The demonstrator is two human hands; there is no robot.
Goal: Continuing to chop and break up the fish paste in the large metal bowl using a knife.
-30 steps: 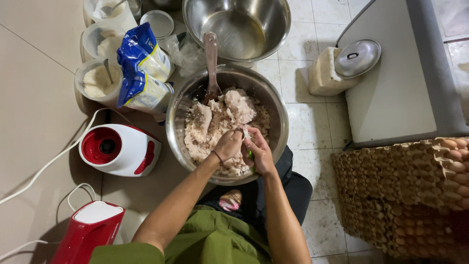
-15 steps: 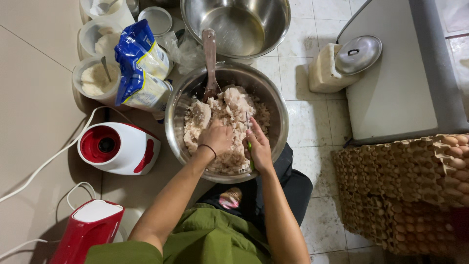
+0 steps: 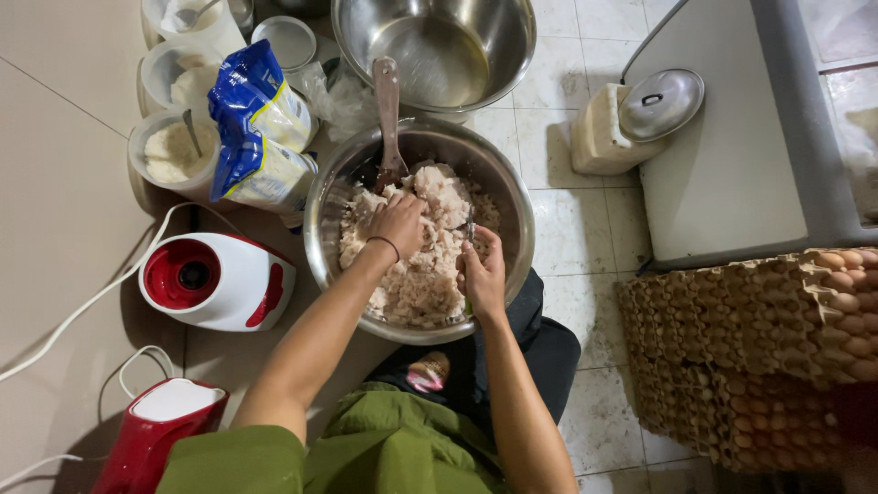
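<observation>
In the head view, a pale, lumpy dough filled a steel bowl on the tiled floor, with the left hand pressed down into the mass, fingers curled into it, and the right hand clenched around a thin utensil I could not identify. The dough looked soft, sticky and fairly heavy, best gathered from underneath in cupped handfuls. A spoon leaned in the bowl, an empty bowl beyond it.

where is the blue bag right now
In the head view the blue bag stands upper left, leaning between the plastic tubs and the rim of the big steel bowl that both hands are in, just above the red-and-white appliance base.
</observation>
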